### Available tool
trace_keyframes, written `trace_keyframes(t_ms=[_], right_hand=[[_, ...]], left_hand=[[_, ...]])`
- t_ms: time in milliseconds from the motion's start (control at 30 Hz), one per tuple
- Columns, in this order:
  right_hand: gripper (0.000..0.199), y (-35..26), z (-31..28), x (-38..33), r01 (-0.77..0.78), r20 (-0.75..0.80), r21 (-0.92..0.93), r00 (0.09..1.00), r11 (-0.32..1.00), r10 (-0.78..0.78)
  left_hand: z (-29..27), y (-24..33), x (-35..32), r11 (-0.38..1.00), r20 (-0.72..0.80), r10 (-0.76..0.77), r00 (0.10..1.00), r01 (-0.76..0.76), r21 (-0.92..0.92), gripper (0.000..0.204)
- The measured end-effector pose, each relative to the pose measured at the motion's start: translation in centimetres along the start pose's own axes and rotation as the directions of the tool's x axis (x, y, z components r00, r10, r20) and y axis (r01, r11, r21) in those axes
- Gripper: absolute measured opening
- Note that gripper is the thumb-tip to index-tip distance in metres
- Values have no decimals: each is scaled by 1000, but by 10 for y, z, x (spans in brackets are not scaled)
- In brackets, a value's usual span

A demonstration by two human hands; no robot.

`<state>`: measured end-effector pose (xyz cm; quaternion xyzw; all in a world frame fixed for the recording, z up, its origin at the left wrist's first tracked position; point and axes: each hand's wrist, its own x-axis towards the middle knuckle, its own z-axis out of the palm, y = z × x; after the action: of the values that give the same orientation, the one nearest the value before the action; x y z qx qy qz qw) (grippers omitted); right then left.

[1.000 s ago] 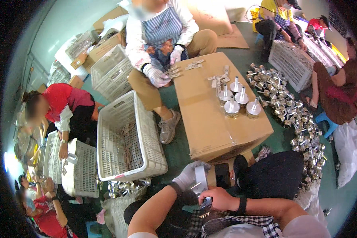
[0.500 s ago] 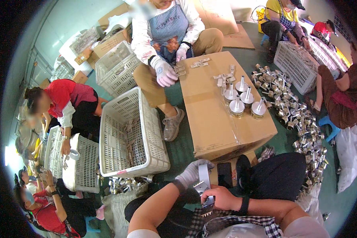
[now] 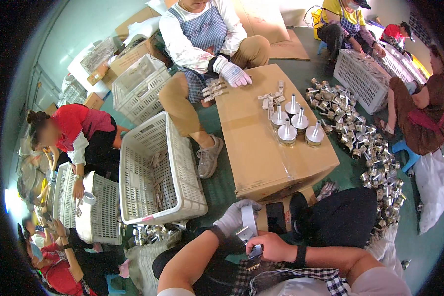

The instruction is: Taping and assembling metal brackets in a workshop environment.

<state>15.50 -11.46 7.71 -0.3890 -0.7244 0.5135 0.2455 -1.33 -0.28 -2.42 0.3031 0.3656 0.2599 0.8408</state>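
Nearest, the bare right hand [image 3: 275, 247] has its grip curled firmly around a toothed metal tool [image 3: 255, 253], which hangs low over the person's lap. It looks stiff and fairly light, perhaps slick, best held on its smooth body, clear of the sharp teeth. Just beyond, the gloved left hand [image 3: 233, 220] holds a pale tape roll [image 3: 250, 220] edge-up; it is probably firm, easiest taken by the rim. Farther off, metal funnel-like parts [image 3: 287, 133] stand upright on a cardboard box [image 3: 259, 165].
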Motion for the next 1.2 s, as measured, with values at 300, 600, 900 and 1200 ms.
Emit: trace_keyframes(t_ms=[300,600,900,1200], right_hand=[[23,2,1,0,2,-8,-13,1000,1000,-2],[22,2,0,0,17,-16,-21,1000,1000,-17],[23,1,0,-1,-1,-14,-15,1000,1000,1],[23,-2,-2,0,11,-12,-16,1000,1000,-11]], left_hand=[[12,11,-7,996,-11,-30,999,29,-80,22],[8,15,-4,923,29,-152,988,153,-353,24],[12,16,-5,935,-12,-143,990,132,-328,24],[8,9,-3,984,-7,-57,998,55,-167,24]])
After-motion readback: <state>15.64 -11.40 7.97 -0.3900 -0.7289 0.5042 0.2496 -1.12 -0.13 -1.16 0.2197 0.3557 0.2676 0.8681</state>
